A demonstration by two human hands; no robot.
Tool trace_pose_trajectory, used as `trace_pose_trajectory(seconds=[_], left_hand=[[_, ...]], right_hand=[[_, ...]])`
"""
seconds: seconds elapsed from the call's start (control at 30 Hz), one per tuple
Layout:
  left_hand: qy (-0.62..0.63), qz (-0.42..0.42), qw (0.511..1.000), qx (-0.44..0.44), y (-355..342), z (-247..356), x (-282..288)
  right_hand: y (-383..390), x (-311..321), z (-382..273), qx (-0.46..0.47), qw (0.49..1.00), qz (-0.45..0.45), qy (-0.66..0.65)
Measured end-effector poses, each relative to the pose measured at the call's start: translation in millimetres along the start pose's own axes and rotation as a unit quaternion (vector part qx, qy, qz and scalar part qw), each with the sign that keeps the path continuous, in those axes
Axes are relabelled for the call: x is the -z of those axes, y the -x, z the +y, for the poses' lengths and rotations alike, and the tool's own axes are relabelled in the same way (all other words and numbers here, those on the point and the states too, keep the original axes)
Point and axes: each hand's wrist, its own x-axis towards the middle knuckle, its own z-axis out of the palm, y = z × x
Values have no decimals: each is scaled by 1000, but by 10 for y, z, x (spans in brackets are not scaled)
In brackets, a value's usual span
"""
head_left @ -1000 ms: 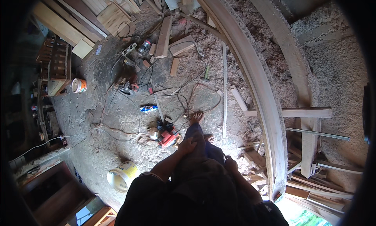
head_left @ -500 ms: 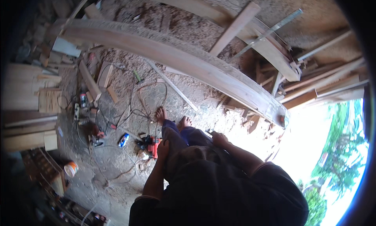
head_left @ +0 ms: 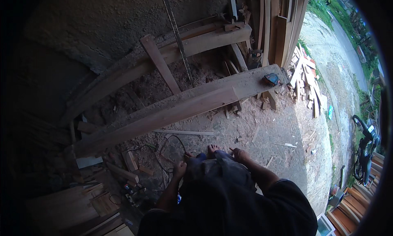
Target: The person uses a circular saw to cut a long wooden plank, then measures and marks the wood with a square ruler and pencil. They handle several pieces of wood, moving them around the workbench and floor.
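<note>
My left hand (head_left: pixel 180 169) hangs by my left thigh with its fingers curled in, and nothing shows in it. On the other side, my right hand (head_left: pixel 240 155) is closed beside my right thigh. A small dark tip sticks out ahead of its fingers; what it belongs to is too small to make out. Beyond my bare feet lies a long, thick, curved wooden beam (head_left: pixel 163 115), neither hand touching it. A dark blue tape measure (head_left: pixel 271 79) rests on the beam's right end.
A second curved beam (head_left: pixel 204 41) lies farther back, with a wooden board (head_left: pixel 160 66) and a metal ruler (head_left: pixel 177 40) across it. Cables (head_left: pixel 172 144) and cut blocks (head_left: pixel 131 160) litter the floor at left. Wood scraps (head_left: pixel 305 78) and a motorcycle (head_left: pixel 364 150) are at right.
My view has swung to the right, bringing the beam's right end, the tape measure and the outdoor ground into sight. Both hands stay low beside my thighs.
</note>
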Motion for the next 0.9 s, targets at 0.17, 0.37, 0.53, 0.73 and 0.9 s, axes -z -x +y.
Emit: trace_pose_trajectory(seconds=[0.17,0.37,0.53,0.73,0.9], left_hand=[[54,-21,998,-26,-251,744,156],[133,-13,989,-57,-148,833,75],[101,21,994,-23,69,247,51],[211,92,965,125,601,-923,-122],[140,95,978,124,1037,-1390,-427]], right_hand=[[268,-335,459,-100,992,11,-76],[273,-337,578,-51,991,-27,-118],[-152,30,503,25,994,-54,-88],[-1029,46,387,6,997,-35,62],[-1302,40,9,38,998,-48,32]])
